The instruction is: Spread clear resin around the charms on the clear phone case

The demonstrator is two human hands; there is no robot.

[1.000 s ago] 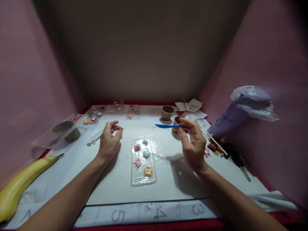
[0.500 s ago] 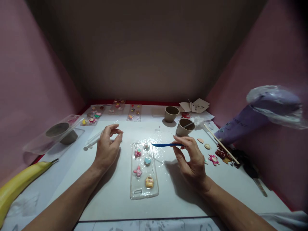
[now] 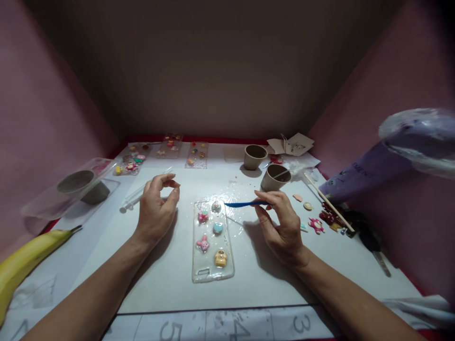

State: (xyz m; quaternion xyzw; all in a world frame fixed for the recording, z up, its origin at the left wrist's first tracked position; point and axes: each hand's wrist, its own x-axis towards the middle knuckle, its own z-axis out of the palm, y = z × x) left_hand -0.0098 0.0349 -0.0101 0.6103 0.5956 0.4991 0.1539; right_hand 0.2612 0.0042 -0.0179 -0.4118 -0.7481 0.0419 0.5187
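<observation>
Our right hand pinched a blue plastic knife, tip beside the clear phone case between both hands; our left hand curled loosely, apparently empty. Five charms already sat there; other charms lay unattached.

2 hands, fingers curled inward

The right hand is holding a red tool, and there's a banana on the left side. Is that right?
Not quite: the tool in the right hand is blue, not red, as the head view shows. The banana is on the left side, as you said.
</observation>
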